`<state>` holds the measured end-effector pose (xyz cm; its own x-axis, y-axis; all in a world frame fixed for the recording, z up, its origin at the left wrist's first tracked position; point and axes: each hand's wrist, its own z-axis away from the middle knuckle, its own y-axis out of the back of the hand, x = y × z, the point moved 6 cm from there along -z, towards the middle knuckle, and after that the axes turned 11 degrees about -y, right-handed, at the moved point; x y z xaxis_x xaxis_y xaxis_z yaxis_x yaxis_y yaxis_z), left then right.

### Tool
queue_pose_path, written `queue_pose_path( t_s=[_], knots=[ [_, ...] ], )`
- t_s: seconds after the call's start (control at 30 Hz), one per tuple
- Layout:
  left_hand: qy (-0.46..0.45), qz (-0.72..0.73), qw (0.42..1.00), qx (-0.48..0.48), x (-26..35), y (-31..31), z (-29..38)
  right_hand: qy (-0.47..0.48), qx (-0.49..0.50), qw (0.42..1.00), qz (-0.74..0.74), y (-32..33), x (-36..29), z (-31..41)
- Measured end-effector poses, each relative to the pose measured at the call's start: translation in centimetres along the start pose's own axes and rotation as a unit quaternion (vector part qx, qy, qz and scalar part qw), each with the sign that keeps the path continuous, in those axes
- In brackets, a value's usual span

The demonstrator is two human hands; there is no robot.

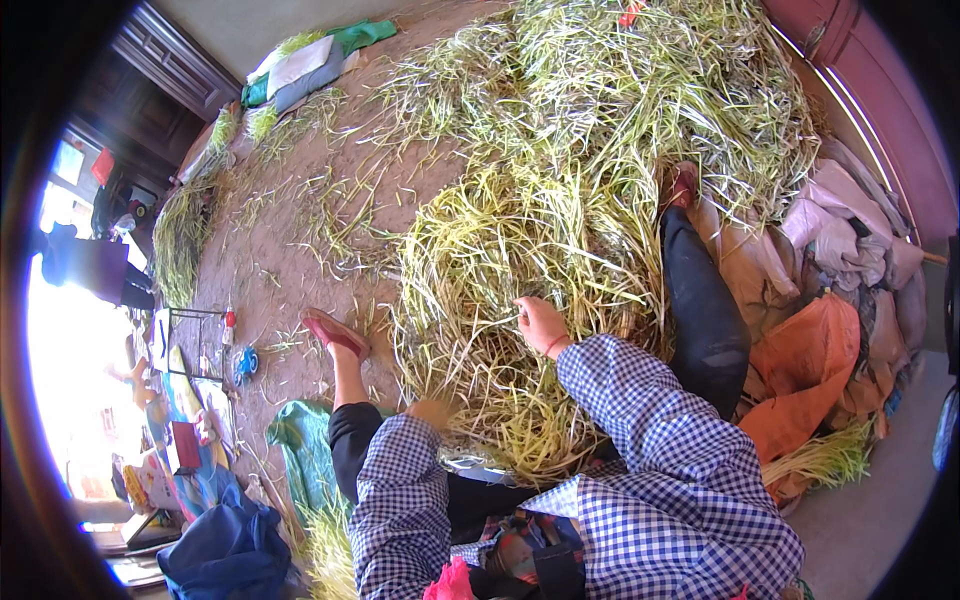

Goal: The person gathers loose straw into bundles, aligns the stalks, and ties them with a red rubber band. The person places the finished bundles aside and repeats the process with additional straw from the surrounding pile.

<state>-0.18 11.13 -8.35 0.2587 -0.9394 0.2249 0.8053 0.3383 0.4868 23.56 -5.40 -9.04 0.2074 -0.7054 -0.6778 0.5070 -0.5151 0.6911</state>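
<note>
A large heap of long yellow-green plant stalks [480, 247] lies between my outstretched legs. My right hand [542, 325] is at the middle of the heap, fingers bent, with a stalk or two at the fingertips; whether it grips them is unclear. Near the heap's lower left edge, my left hand [431, 412] is blurred and partly hidden by its checked sleeve, so its fingers cannot be made out. Beneath the heap's near edge, in front of my lap, shows a bit of a pale, shiny surface [476, 469].
A bigger pile of stalks [600, 97] extends beyond. An orange sack [810, 352] and pale sacks [840, 225] lie at the right. A green sack [304, 442] and a blue cloth bag [225, 547] are at the left. Stalks lie scattered over the earthen floor [292, 292].
</note>
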Motion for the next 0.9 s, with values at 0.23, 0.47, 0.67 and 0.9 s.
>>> queue_pose_path(
  t_s=[0.23, 0.47, 0.67, 0.9],
  knots=[
    [0.071, -0.026, 0.974, 0.215, 2.9, 6.7, -1.5, -0.058, 0.050, 0.996, -0.045, -0.9, 2.0, 1.4],
    [-0.133, -0.063, 0.954, 0.260, 9.1, 6.5, -4.6, -0.027, 0.028, 0.990, 0.136, -1.1, 1.5, 2.5],
    [0.068, -0.117, 0.989, 0.054, 1.6, 3.3, -4.0, -0.033, 0.051, 0.988, 0.142, 1.0, 2.8, 2.8],
    [0.041, -0.041, 0.984, 0.171, 5.4, 5.9, -4.2, 0.068, -0.009, 0.970, 0.234, -2.2, 1.1, 5.0]
  ],
)
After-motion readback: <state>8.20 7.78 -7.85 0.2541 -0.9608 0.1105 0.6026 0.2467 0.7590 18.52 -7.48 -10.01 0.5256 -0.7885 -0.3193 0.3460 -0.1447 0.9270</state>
